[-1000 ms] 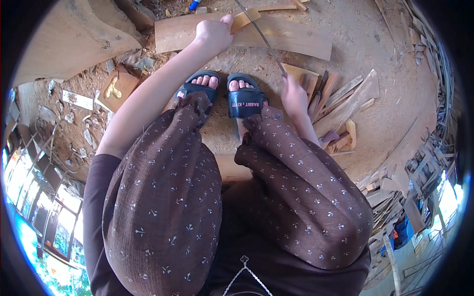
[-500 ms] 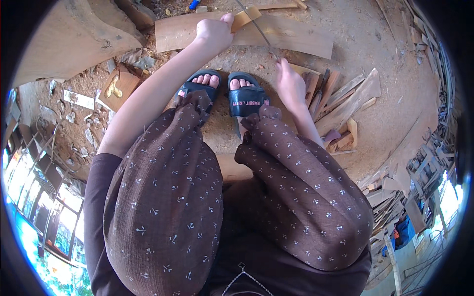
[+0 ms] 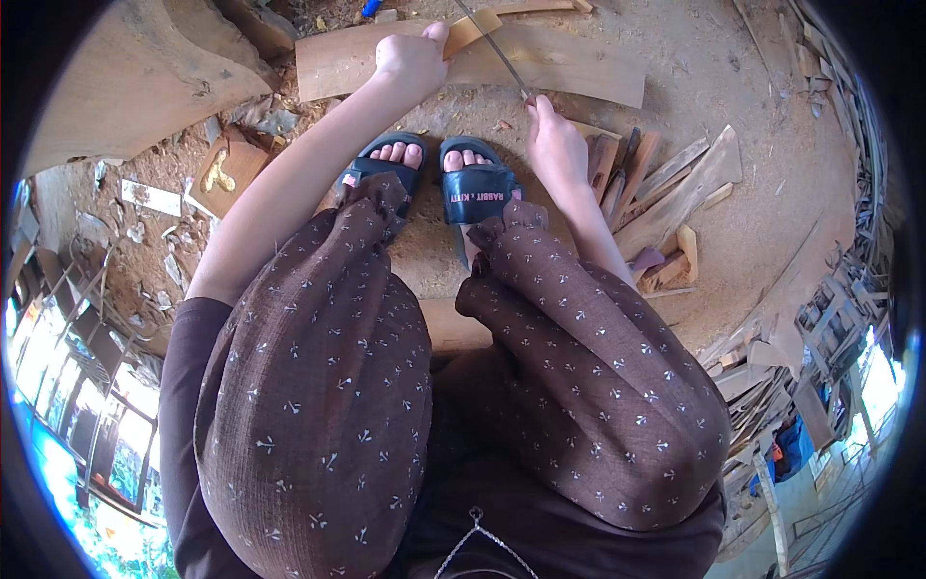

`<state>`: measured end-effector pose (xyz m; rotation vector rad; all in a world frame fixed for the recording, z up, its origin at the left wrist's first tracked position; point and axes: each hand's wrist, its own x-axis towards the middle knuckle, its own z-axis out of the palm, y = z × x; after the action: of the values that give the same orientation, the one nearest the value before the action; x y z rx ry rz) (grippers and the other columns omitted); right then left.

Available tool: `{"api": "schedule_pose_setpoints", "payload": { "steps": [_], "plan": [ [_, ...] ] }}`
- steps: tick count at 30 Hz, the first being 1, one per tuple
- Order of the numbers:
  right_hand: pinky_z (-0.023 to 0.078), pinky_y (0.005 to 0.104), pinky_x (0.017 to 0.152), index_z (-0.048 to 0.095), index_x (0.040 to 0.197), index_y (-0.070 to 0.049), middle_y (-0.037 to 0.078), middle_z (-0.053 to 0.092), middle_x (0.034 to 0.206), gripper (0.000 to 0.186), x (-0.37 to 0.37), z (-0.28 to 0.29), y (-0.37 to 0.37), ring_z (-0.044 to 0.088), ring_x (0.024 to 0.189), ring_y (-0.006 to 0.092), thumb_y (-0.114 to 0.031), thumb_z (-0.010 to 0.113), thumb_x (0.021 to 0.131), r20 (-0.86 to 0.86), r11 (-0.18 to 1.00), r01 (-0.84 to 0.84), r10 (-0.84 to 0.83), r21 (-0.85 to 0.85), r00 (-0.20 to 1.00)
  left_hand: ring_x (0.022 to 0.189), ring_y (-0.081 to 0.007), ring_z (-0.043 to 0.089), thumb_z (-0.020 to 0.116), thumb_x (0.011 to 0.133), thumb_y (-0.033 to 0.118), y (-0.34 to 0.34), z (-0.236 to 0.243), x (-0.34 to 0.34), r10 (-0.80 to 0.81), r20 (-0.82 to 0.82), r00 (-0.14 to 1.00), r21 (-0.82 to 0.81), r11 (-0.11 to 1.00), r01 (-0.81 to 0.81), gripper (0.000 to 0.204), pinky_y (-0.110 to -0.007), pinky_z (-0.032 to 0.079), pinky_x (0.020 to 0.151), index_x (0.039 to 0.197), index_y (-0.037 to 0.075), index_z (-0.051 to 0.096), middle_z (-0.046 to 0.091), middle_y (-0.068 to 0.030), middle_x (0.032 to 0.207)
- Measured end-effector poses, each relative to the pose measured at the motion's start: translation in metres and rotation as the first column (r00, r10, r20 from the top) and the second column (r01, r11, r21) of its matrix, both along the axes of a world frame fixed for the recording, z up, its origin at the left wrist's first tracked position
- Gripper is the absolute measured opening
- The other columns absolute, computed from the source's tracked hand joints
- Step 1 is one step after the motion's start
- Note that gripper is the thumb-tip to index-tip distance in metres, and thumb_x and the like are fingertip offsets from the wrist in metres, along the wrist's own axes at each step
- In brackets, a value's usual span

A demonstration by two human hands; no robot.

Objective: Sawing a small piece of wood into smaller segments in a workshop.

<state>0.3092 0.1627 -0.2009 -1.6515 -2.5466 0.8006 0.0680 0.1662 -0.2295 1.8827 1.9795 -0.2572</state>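
Wood offcuts (image 3: 690, 188) lie just right of the right hand (image 3: 558, 147); sandals (image 3: 477, 191) sit nearer the body, between both hands. A long board (image 3: 579, 66) extends beneath and beyond the left hand (image 3: 410, 66), which is closed on a small, flat, yellowish-brown wood piece (image 3: 464, 36) at its right. The right hand, fingers curled, grips a thin, dark rod (image 3: 501, 55) slanting across that piece.
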Motion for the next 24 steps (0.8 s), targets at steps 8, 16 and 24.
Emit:
{"api": "schedule_pose_setpoints", "payload": {
  "steps": [8,16,24],
  "plan": [
    [0.051,0.0482,0.062,0.055,0.105,-0.007,0.018,0.067,0.085,0.017,0.077,0.007,-0.049,0.065,0.074,0.0373,-0.017,0.048,0.094,-0.007,0.997,0.047,-0.047,0.062,0.999,0.068,-0.0306,0.069,0.048,0.093,0.041,-0.001,-0.002,-0.002,-0.014,0.034,0.999,0.014,1.0,0.014,0.047,-0.041,0.054,0.056,0.114,-0.001,0.04,0.069,-0.0159,0.075],
    [0.05,0.0503,0.061,0.054,0.103,-0.008,0.019,0.066,0.081,0.015,0.002,-0.004,0.0,0.065,0.072,0.0381,-0.018,0.047,0.094,-0.007,0.994,-0.065,0.066,0.088,0.998,0.071,-0.0304,0.069,0.048,0.093,0.039,0.0,0.001,-0.001,0.006,0.025,1.0,-0.006,1.0,-0.005,0.051,-0.041,0.054,0.057,0.122,-0.001,0.038,0.069,-0.0158,0.078],
    [0.05,0.0489,0.062,0.055,0.106,-0.007,0.02,0.065,0.083,0.017,0.071,0.008,-0.04,0.064,0.075,0.0385,-0.019,0.047,0.095,0.036,0.998,0.032,-0.035,0.062,0.999,0.071,-0.031,0.069,0.049,0.092,0.04,-0.001,-0.002,-0.003,-0.024,0.022,0.999,0.007,1.0,0.024,0.048,-0.04,0.054,0.057,0.116,0.0,0.039,0.069,-0.0161,0.078]
  ]
}}
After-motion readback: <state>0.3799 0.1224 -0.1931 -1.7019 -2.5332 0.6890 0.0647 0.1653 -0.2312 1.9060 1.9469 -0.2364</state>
